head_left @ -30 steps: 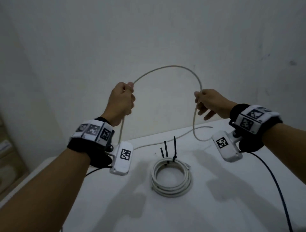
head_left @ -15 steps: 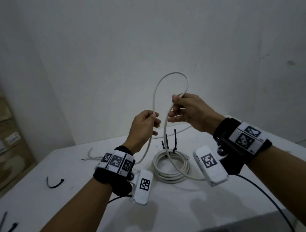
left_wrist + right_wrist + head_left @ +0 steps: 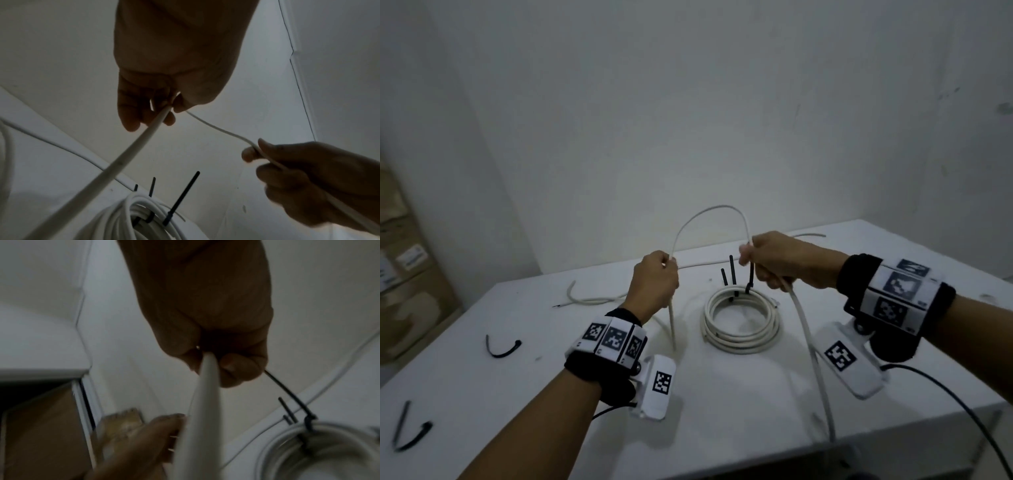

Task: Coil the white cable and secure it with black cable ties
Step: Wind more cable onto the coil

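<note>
White cable (image 3: 709, 212) arches between the two raised hands, held up over the desk (image 3: 482, 394), I judge, to shape a fresh loop. Both the left hand (image 3: 654, 282) and the right hand (image 3: 784, 262) are curled tight around it, knuckles up, with slack trailing toward the near edge. At the desk's middle lies a finished coil (image 3: 741, 320), bound with black cable ties (image 3: 732, 270)

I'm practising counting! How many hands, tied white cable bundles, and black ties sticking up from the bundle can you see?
Hands: 2, left hand and right hand
Tied white cable bundle: 1
Black ties sticking up: 3
Total: 6
</note>
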{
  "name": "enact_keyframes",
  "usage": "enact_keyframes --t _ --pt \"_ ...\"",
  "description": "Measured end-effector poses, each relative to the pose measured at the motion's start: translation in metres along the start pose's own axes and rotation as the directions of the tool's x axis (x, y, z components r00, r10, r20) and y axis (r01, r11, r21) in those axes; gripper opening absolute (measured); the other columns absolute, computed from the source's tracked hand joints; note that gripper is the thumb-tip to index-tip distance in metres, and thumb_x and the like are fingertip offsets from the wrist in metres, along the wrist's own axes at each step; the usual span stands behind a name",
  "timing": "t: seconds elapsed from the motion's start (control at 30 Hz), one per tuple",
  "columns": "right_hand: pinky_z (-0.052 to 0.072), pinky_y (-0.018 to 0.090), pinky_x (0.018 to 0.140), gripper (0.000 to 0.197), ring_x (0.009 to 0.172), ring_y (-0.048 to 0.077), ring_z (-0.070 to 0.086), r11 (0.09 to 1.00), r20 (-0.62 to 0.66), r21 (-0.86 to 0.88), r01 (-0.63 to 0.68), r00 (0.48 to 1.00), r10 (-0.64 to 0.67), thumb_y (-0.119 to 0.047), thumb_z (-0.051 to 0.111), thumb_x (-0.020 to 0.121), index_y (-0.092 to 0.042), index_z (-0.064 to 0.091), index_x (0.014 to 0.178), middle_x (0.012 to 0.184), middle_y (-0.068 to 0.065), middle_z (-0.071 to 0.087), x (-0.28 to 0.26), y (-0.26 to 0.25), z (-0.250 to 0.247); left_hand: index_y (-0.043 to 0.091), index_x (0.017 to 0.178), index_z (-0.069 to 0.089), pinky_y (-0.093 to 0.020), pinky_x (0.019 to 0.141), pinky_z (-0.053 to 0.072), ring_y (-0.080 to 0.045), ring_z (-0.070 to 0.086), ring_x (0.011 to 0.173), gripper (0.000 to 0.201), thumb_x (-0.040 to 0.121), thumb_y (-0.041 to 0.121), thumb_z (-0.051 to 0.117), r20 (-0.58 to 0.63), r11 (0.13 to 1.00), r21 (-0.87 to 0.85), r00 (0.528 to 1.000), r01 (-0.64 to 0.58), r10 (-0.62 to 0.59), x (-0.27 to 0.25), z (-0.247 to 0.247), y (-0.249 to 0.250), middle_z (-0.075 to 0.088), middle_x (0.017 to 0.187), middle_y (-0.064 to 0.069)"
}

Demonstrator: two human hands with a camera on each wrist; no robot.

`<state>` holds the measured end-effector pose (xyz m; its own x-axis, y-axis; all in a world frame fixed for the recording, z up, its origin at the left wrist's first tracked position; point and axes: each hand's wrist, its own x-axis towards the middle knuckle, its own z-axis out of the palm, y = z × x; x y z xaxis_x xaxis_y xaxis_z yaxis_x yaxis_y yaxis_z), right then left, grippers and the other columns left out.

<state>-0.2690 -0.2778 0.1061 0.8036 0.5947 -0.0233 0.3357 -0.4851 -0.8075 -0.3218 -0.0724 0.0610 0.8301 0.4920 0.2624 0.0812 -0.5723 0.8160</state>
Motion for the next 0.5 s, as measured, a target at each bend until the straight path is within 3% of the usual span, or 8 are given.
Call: enact_keyframes --t 0.07,0.13,0.23,0.33,0.43,0.5 --pt "0.031 0.024 0.044 0.027 0.051 0.016 0.040 0.974 0.058 -0.227 -0.012 0.998 0.026 -0.030 0.040 0.100 -0.007 0.051 0.092 0.066 0.006 0.045 -0.001 0.001 -0.001 0.013 0.106 0.049 -0.024 0.048 0.041 -0.019 0.054 0.059 0.013 0.095 0.013 0.043 -0.032 0.999 0.040 0.999 0.030 -0.028 0.003 -0.006 -0.004 0.065 0.086 -0.013" --pt "0.030 0.024 0.044 0.023 0.051 0.016 0.038 0.946 0.091 -0.323 -0.023 0.994 0.055 -0.028 0.046 0.098 -0.009 0.051 0.087 0.064 0.005 0.045 -0.002 0.002 -0.003 0.012 0.109 0.048 -0.026 0.048 0.043 -0.020 0.054 0.058 0.017 0.093 0.010 0.042 -0.061 0.997 0.015 0.996 0.073 -0.072 0.007 -0.012 -0.006 0.064 0.085 -0.013" --pt "0.038 0.020 0.041 0.013 0.047 0.015 0.047 0.887 0.112 -0.460 -0.028 0.990 0.089 -0.018 0.053 0.092 -0.007 0.059 0.089 0.061 0.003 0.054 -0.004 0.005 -0.009 0.005 0.113 0.050 -0.032 0.049 0.051 -0.025 0.056 0.055 0.021 0.095 0.010 0.041 -0.105 0.982 -0.106 0.980 0.157 -0.168 0.013 -0.020 -0.009 0.060 0.083 -0.014" --pt "0.046 0.019 0.041 0.018 0.046 0.013 0.058 0.781 0.133 -0.619 -0.082 0.969 0.208 -0.022 0.053 0.094 -0.006 0.062 0.094 0.060 0.002 0.063 -0.010 0.013 -0.018 0.003 0.116 0.048 -0.035 0.048 0.055 -0.026 0.058 0.054 0.023 0.096 0.007 0.038 -0.138 0.967 -0.157 0.965 0.203 -0.225 0.017 -0.027 -0.013 0.057 0.085 -0.014" --pt "0.046 0.019 0.042 0.025 0.048 0.014 0.062 0.670 0.121 -0.727 -0.147 0.934 0.336 -0.028 0.050 0.096 -0.008 0.061 0.087 0.064 0.004 0.068 -0.016 0.024 -0.029 0.003 0.125 0.044 -0.032 0.039 0.054 -0.027 0.059 0.052 0.030 0.096 0.005 0.036 -0.191 0.949 -0.197 0.940 0.246 -0.283 0.022 -0.034 -0.021 0.057 0.100 -0.020" --pt "0.048 0.020 0.043 0.031 0.050 0.018 0.064 0.653 0.083 -0.735 -0.183 0.931 0.354 -0.032 0.045 0.098 -0.008 0.060 0.086 0.069 0.008 0.070 -0.018 0.028 -0.037 0.003 0.123 0.045 -0.032 0.042 0.054 -0.028 0.060 0.059 0.031 0.093 0.004 0.037 -0.219 0.947 -0.175 0.927 0.271 -0.305 0.026 -0.038 -0.030 0.058 0.109 -0.022"
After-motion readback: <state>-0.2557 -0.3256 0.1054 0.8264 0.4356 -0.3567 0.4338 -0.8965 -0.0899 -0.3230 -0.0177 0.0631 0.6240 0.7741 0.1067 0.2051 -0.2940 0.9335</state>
